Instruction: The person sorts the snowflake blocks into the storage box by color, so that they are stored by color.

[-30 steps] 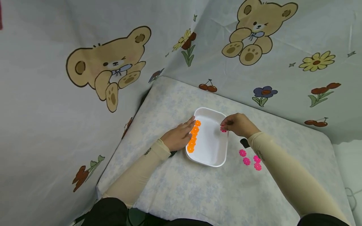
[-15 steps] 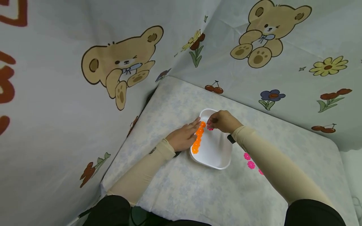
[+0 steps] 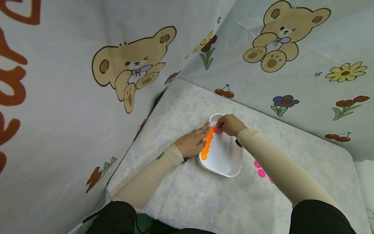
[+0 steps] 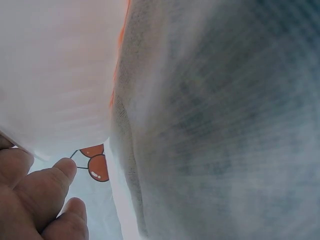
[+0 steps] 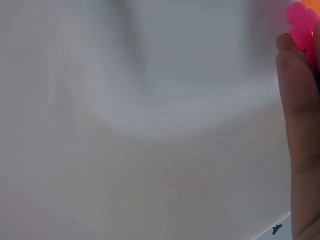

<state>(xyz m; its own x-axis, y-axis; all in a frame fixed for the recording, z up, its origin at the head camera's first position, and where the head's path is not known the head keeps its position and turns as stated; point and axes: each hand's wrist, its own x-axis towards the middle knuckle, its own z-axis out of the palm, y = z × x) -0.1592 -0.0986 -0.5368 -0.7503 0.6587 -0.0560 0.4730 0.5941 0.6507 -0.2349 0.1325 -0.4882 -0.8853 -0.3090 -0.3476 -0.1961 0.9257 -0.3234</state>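
Note:
A white rectangular tray (image 3: 223,161) stands on the table. Along its left inner side runs a row of several orange flower-shaped pieces (image 3: 205,150). My left hand (image 3: 191,142) lies against the tray's left edge with its fingers extended; in the left wrist view its fingertips (image 4: 65,170) are beside the pale tray wall (image 4: 55,80). Over the tray's far end, my right hand (image 3: 231,124) pinches a pink flower-shaped piece (image 3: 218,131) close to the farthest orange piece. The right wrist view shows that pink flower piece (image 5: 301,20) between fingertips, with orange just behind it.
Several more pink flower pieces (image 3: 261,173) lie on the table right of the tray, partly hidden by my right sleeve (image 3: 271,162). A cloth with printed bears (image 3: 137,65) hangs behind and to the left. The table has a pale patterned cover (image 3: 187,191).
My right hand has carried the pink flower piece from the tray's right rim leftward to the orange row. The left hand stays at the tray's edge. The head view has shifted slightly.

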